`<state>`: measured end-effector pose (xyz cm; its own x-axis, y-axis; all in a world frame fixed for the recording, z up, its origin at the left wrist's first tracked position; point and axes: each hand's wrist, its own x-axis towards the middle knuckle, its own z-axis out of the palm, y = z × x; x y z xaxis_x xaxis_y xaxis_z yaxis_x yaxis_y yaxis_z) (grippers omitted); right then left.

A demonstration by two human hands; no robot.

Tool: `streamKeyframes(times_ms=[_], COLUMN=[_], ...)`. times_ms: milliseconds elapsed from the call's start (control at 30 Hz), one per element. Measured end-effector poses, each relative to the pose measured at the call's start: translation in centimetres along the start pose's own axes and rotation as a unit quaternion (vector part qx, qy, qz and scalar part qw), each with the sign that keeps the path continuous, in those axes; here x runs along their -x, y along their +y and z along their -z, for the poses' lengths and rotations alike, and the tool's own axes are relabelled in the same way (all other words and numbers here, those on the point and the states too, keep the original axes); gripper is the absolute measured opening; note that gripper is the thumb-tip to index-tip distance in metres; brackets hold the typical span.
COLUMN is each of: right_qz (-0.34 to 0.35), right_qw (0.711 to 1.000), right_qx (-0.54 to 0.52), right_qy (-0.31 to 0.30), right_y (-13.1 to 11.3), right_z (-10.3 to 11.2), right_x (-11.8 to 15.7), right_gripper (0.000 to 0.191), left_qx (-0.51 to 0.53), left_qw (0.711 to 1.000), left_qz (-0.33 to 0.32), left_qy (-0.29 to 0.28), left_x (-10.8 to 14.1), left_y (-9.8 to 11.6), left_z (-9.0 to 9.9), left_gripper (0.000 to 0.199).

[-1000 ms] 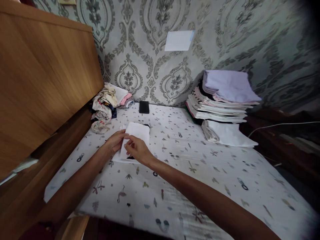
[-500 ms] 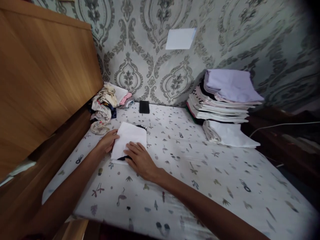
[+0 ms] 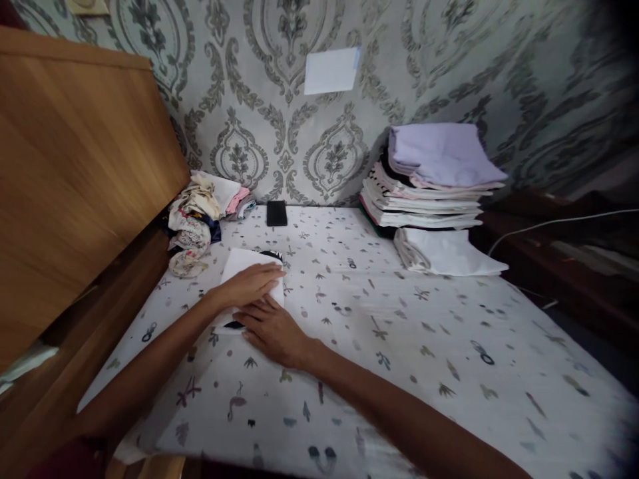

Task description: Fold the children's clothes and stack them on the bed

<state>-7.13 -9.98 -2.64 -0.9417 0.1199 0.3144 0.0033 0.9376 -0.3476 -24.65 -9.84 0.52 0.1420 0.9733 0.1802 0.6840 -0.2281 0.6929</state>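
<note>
A small folded white cloth (image 3: pixel 238 261) with black patches at its far and near edges lies on the patterned bed sheet (image 3: pixel 349 372). My left hand (image 3: pixel 250 285) rests flat across its middle, fingers stretched to the right. Just nearer to me, my right hand (image 3: pixel 274 330) lies palm down on the cloth's lower right part, its fingertips close against the left hand. Both hands cover much of the cloth, so its exact kind of garment cannot be made out.
At the back right stands a tall stack of folded clothes (image 3: pixel 424 203) topped by a lilac piece (image 3: pixel 439 153). A folded white cloth (image 3: pixel 444 253) lies before it. Crumpled clothes (image 3: pixel 192 219) sit beside the wooden panel (image 3: pixel 84 146). A black flat object (image 3: pixel 276 213) lies near the wall.
My left hand has moved from the cloth's left edge onto its middle, its fingers now flat. The right hand stays on the cloth. The view has shifted slightly to the right.
</note>
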Motion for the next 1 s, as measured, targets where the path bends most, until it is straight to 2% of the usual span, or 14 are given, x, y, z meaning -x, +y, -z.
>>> streamKeyframes(times_ms=[67, 167, 267, 333, 433, 667, 800, 867, 933, 1000], right_qz=[-0.003, 0.0, 0.009, 0.014, 0.026, 0.019, 0.006, -0.032, -0.117, -0.216], right_qw=[1.0, 1.0, 1.0, 1.0, 1.0, 1.0, 0.997, 0.981, 0.935, 0.863], right_qx=[-0.001, -0.004, 0.0, 0.007, 0.014, 0.009, -0.078, -0.184, -0.29, -0.366], right_qy=[-0.009, -0.013, -0.01, -0.009, -0.008, 0.005, 0.0, 0.057, 0.168, 0.273], right_y=[-0.1, 0.0, 0.1, 0.3, 0.5, 0.3, 0.0, 0.2, 0.8, 1.9], right_z=[0.0, -0.1, 0.0, 0.0, -0.2, -1.6, -0.7, 0.1, 0.9, 1.2], right_x=[0.2, 0.6, 0.8, 0.8, 0.9, 1.2, 1.3, 1.3, 1.3, 1.1], right_gripper=[0.039, 0.04, 0.04, 0.04, 0.04, 0.042, 0.04, 0.035, 0.031, 0.029], left_qx=[0.037, 0.021, -0.03, -0.092, -0.184, -0.221, -0.218, -0.212, -0.201, -0.192], left_qw=[0.999, 0.997, 0.996, 0.993, 0.98, 0.967, 0.968, 0.972, 0.975, 0.977], left_qz=[0.025, 0.07, 0.058, 0.051, 0.076, 0.116, 0.11, 0.079, 0.059, 0.069], left_qy=[-0.006, 0.037, 0.055, 0.049, 0.028, 0.046, 0.052, 0.064, 0.071, 0.06], left_x=[-2.1, -4.7, -6.5, -7.4, -8.3, -9.5, -8.0, -6.0, -3.1, 0.1], left_y=[-1.2, -3.1, -3.9, -3.9, -3.7, -4.3, -3.7, -3.0, -2.1, -1.1], left_z=[-1.0, -1.2, -0.7, -0.5, -0.8, -1.3, -0.4, 0.0, 0.1, -0.1], left_gripper=[0.031, 0.029, 0.021, 0.016, 0.012, 0.016, 0.014, 0.024, 0.039, 0.048])
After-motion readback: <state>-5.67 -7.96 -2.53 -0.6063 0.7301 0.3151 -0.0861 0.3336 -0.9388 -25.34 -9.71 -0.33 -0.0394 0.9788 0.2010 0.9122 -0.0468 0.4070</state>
